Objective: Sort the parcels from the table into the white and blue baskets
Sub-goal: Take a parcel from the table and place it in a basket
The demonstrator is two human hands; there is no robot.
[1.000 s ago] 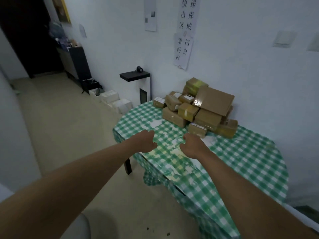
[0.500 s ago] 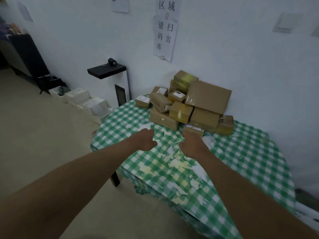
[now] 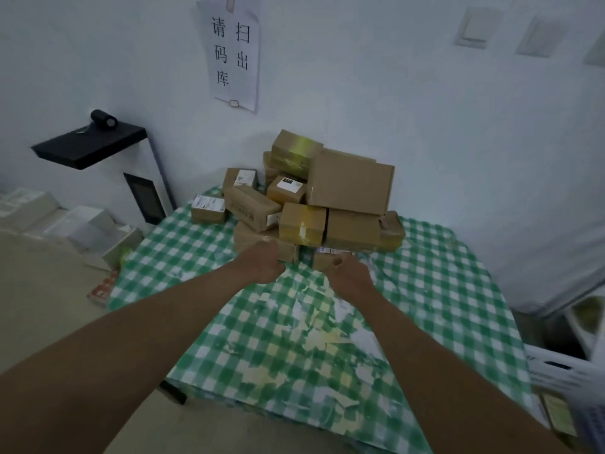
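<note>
Cardboard parcels [image 3: 314, 198], about 12 with the rear ones partly hidden, sit piled on the table [image 3: 442, 290] against the wall. 2 hands reach the pile's front edge: left hand [image 3: 262, 263] and right hand [image 3: 348, 275], fingers curled under and out of sight, so whether they hold anything I cannot tell. A white basket [image 3: 556, 371] is cut off at right; bare checked cloth lies nearer

The near half of the table [image 3: 425, 306] is left bare, so passage is allowed there. The far edge is blocked by stacked parcels [image 3: 314, 198] (piled against the wall [image 3: 425, 126]). Open cloth is seen to the pile's right.
</note>
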